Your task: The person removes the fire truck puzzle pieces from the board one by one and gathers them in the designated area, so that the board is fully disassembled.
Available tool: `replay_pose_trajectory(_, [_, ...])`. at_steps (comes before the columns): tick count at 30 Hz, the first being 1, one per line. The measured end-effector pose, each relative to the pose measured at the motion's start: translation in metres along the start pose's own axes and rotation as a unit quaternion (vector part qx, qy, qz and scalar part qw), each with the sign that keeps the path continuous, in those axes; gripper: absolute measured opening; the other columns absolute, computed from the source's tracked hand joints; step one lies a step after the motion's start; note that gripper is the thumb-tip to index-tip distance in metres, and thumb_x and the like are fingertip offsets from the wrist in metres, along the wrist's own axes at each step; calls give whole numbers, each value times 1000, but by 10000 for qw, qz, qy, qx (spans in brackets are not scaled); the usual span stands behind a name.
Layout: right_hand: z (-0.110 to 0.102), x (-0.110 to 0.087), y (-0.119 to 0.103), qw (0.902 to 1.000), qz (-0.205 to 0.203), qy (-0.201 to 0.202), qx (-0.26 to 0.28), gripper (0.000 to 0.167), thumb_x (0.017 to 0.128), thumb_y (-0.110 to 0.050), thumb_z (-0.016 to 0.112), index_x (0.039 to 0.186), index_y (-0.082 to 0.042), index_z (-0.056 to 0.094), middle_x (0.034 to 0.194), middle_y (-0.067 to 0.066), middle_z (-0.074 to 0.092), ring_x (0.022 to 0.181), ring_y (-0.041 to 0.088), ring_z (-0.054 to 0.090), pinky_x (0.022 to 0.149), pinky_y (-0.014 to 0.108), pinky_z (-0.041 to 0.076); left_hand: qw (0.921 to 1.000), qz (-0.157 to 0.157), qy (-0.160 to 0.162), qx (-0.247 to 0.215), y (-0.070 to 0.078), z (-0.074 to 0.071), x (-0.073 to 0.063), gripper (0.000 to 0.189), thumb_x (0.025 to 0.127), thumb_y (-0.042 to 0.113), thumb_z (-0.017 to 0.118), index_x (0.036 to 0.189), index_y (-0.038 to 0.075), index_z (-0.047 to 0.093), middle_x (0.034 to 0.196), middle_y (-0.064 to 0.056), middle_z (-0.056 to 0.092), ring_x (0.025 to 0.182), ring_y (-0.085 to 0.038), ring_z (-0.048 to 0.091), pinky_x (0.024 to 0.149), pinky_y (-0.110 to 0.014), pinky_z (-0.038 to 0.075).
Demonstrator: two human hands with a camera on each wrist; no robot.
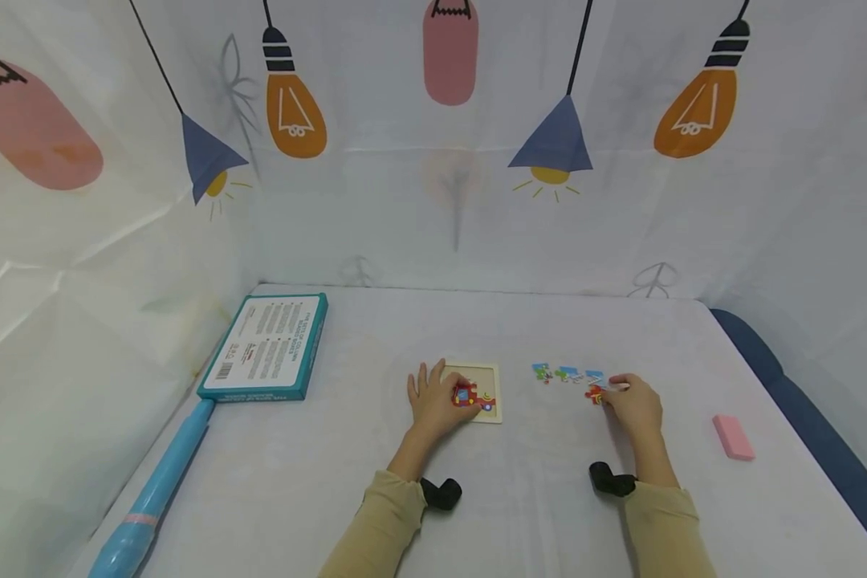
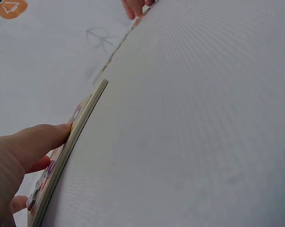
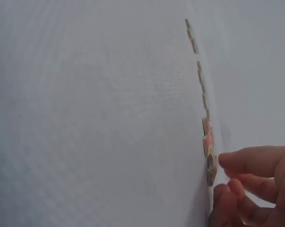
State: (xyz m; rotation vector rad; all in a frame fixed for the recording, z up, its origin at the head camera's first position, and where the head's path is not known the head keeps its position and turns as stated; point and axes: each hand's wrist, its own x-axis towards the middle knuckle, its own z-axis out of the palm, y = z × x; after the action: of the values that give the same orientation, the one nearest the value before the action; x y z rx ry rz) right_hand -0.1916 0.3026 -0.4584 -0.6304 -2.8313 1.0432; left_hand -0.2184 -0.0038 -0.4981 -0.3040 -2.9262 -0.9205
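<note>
My left hand [image 1: 437, 405] lies over a square wooden puzzle tray [image 1: 500, 393], with its thumb and index fingertip on a red truck picture [image 1: 486, 401] made of puzzle pieces. The other fingers are spread to the left. In the left wrist view, the thumb presses on the pieces close to the tray's edge [image 2: 92, 101]. Toward the right, my right hand [image 1: 637, 409] has its fingertips at the edge of a red puzzle piece [image 1: 594, 394]. The right wrist view shows those fingertips beside the nearest piece [image 3: 211, 171], not closed around it.
Several blue and green loose puzzle pieces [image 1: 567, 374] lie in a row left of the right hand. A pink block [image 1: 733, 437] is at the far right. On the left are a teal-edged box [image 1: 263, 347] and a long blue object [image 1: 166, 474]. White printed cloth [image 1: 405, 217] hangs behind the table.
</note>
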Motion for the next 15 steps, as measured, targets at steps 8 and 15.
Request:
replay_pose_trajectory(8, [7,-5,-23,9955,-284,-5,899,34,87,-13,58,116,5,55,99,23,58,73,24,58,55,23,45,10000,92,0,37,-1,0,1,43,71,47,72,105,23,61,144,-13,34,135,-43,17,106,-61,7])
replay_pose_trajectory(15, [26,-7,-45,9887,-486,-381,1363,34,88,-14,57,118,2,55,104,20,57,76,22,61,59,21,48,9996,235,-71,-144,-6,-3,0,45,73,48,68,110,23,61,143,-14,36,135,-45,17,105,-62,8])
